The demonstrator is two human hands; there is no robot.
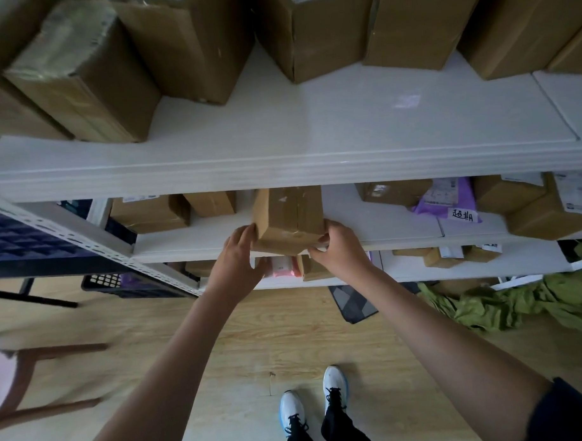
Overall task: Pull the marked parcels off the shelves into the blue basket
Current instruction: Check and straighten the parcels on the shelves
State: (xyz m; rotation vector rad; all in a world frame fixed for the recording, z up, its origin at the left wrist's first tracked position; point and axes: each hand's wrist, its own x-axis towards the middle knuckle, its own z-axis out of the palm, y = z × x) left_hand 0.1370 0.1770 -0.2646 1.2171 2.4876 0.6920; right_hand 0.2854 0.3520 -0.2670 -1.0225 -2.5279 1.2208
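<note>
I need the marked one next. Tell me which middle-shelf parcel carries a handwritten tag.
The purple bag, right of both hands: a white handwritten tag sits on its front edge. The cardboard boxes around it show only printed labels.

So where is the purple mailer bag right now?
Head view, right side: the purple mailer bag lies on the middle shelf between two cardboard boxes, right of the right hand.

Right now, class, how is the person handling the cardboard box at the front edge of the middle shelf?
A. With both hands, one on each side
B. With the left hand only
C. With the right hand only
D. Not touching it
A: the left hand and right hand grip opposite sides of the cardboard box.
</note>
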